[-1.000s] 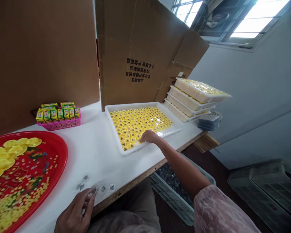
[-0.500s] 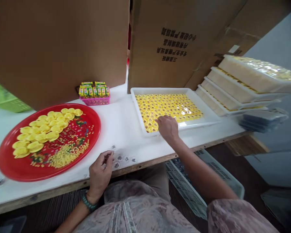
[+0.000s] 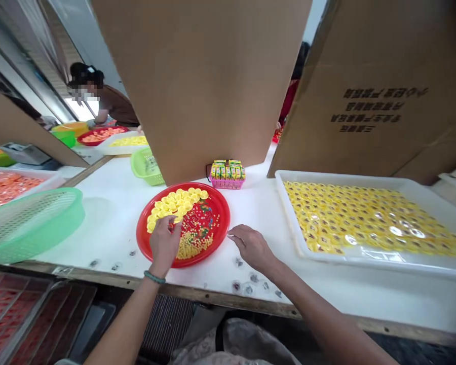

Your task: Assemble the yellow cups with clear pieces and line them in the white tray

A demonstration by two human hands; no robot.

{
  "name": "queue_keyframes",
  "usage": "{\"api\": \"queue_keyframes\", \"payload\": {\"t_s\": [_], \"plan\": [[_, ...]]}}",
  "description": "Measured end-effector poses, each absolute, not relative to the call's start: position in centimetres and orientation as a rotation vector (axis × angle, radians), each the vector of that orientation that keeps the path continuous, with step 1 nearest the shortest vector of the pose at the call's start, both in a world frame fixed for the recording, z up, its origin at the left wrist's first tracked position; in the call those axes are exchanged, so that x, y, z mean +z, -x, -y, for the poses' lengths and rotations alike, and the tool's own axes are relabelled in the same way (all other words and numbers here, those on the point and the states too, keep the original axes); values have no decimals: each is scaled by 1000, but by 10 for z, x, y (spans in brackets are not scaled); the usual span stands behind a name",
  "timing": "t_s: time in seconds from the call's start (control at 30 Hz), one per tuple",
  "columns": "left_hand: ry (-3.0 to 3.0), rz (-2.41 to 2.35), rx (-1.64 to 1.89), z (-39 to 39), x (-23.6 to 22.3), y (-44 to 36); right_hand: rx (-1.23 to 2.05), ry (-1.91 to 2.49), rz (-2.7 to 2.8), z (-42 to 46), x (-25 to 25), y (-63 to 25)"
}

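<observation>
A round red tray (image 3: 222, 213) holds yellow round cup-like pieces (image 3: 167, 204) along its far left side and many tiny pale yellow pellets (image 3: 197, 243) nearer me. Over the tray, my left hand (image 3: 165, 243) is closed, thumb and finger pinched at the edge of a yellow round piece. My right hand (image 3: 253, 247) hovers just off the tray's right rim, its fingertips pinched around something small and whitish that I cannot make out. Several small clear discs with dark marks (image 3: 254, 278) lie on the white table (image 3: 266, 213) below my right hand.
A white tray (image 3: 294, 230) packed with yellow pieces stands at right. Behind the red tray is a pink basket (image 3: 228, 183) of small boxes. Tall cardboard sheets (image 3: 213, 91) rise behind. Green baskets (image 3: 34, 223) and orange pieces lie left; a co-worker (image 3: 114, 104) bends over trays beyond.
My view has swung left. My right hand has left the white tray and come beside the red tray; my left hand has moved from the table edge over the yellow pieces.
</observation>
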State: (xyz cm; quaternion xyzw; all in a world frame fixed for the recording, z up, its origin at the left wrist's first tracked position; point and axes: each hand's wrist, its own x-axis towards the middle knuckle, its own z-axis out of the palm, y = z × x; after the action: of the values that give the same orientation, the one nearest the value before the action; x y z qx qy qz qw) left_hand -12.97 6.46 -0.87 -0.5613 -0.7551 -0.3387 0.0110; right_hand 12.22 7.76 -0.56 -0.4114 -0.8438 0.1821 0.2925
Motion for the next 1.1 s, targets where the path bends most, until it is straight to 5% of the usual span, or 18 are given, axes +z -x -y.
{"api": "queue_keyframes", "payload": {"t_s": [0.1, 0.4, 0.7, 1.1], "plan": [[1846, 2284, -728, -97, -11, 170, 516, 1058, 2289, -75, -7, -102], [2228, 2097, -553, -114, -24, 172, 592, 1078, 2278, -65, -25, -101], [2458, 2081, -629, -80, -24, 139, 833, 1110, 2037, -96, -30, -52], [2362, 2114, -1087, -77, -28, 124, 571, 934, 2405, -99, -28, -44]]}}
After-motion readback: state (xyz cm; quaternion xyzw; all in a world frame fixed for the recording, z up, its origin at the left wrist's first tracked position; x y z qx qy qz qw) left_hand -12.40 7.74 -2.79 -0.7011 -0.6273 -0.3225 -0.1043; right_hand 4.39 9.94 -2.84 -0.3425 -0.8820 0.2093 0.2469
